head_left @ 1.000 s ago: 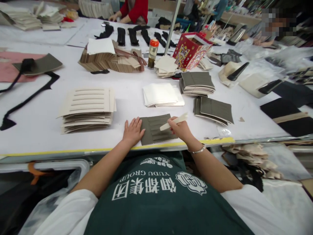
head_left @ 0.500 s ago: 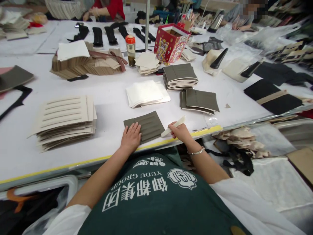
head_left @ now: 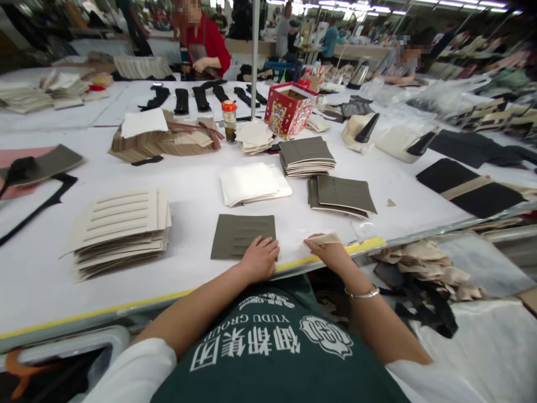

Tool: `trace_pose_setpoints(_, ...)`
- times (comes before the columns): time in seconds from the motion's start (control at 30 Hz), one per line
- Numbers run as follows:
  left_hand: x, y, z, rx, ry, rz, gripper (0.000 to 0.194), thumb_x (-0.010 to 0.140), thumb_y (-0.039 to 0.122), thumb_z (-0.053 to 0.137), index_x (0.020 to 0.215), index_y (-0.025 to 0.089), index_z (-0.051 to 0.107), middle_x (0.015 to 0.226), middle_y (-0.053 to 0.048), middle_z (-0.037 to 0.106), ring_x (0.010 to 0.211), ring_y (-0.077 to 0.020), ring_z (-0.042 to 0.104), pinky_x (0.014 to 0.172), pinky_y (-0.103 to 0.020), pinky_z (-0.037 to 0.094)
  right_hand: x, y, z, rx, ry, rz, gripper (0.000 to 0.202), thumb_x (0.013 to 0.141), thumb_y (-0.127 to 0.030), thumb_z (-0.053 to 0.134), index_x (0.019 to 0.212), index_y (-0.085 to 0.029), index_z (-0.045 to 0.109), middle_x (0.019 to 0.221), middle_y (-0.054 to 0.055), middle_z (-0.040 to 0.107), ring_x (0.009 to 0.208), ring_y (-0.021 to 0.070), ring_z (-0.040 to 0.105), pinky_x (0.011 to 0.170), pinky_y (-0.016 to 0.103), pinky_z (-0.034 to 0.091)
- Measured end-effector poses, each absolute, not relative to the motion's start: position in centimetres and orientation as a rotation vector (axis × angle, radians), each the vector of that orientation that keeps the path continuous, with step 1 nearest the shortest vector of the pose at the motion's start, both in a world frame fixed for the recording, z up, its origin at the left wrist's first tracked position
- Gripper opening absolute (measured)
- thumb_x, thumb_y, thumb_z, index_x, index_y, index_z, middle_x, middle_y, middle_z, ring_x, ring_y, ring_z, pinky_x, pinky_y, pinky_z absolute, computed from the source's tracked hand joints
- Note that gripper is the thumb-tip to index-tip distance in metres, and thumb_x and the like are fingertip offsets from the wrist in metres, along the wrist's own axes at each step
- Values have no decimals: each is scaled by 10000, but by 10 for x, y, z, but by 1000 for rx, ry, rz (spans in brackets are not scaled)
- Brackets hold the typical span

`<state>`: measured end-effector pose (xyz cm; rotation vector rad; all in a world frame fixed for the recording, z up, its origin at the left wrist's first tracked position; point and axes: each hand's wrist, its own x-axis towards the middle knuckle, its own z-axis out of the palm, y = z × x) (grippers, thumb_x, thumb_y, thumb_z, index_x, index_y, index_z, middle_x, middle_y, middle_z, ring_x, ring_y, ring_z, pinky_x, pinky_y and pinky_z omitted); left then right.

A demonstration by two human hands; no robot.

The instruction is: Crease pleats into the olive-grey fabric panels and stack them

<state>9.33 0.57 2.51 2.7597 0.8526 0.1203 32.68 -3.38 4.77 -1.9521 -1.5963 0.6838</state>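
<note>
A dark grey-green panel with raised ridges (head_left: 229, 235) lies flat near the table's front edge. My left hand (head_left: 260, 257) rests on its right part, fingers spread, palm down. To the right of the panel, my right hand (head_left: 329, 253) is closed on a pale flat tool (head_left: 324, 239), held just above the table edge and apart from the panel. Behind the panel sits a stack of white sheets (head_left: 251, 183). Two piles of grey-green panels, one farther back (head_left: 306, 154) and one nearer (head_left: 346, 194), are at the right.
A tall stack of cream ridged panels (head_left: 121, 224) stands at the left. Farther back are a red box (head_left: 289, 109), a jar with an orange lid (head_left: 229, 120) and a metal pole (head_left: 254, 61). A person in red (head_left: 213, 50) is across the table.
The panel has turned, and my left hand has moved from its left side to its right. My right hand has shifted right with the tool. The camera view has tilted up.
</note>
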Motion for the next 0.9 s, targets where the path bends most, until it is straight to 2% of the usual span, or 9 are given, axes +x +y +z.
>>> trace_pose_setpoints(0.1,40,7,42,2582,566,9,368,752,171,463,1077,290,587,1228,51,571,1217,-168,432,1068,-381,257,329,-30,58,-1886,-1479,908,271,764,-412,538,877,-173,598,638,23,644,554,161,629,549,258,489)
trace_pose_setpoints(0.2,12,6,53,2457,823,174,354,803,202,412,1116,263,568,1200,26,592,1137,-143,508,1034,-321,320,302,-11,64,-1730,-1517,973,277,766,-402,540,906,-168,590,691,26,652,581,154,633,555,247,486)
trace_pose_setpoints(0.3,17,6,40,2465,1366,348,472,838,393,432,1258,178,462,1354,-74,447,1251,-221,389,1070,-420,250,255,22,58,-1578,-1739,978,219,803,-358,497,812,-168,605,715,31,660,608,143,627,579,236,474)
trace_pose_setpoints(0.4,25,7,15,2524,1612,271,617,826,524,418,1322,157,386,1414,-103,349,1312,-261,284,1083,-497,163,207,60,51,-1647,-2083,824,199,812,-298,503,761,-155,633,655,47,656,644,161,624,629,247,455)
trace_pose_setpoints(0.57,20,10,-1,2594,1621,229,654,835,583,335,1352,183,345,1430,-69,327,1328,-244,246,1092,-478,130,167,102,48,-1671,-2302,487,228,845,-289,482,815,-136,649,808,96,681,788,176,618,712,244,422)
trace_pose_setpoints(0.73,16,10,2,2547,1631,250,659,826,596,336,1360,210,335,1435,-50,322,1332,-257,227,1089,-493,102,201,55,40,-1651,-2327,549,219,859,-288,450,840,-158,626,729,52,664,697,157,605,669,241,415)
trace_pose_setpoints(0.9,15,10,0,2527,1575,298,672,816,606,345,1364,217,324,1442,-58,306,1333,-259,218,1087,-499,72,221,20,34,-1661,-2249,602,245,873,-314,411,837,-185,616,747,33,659,674,143,599,647,231,418)
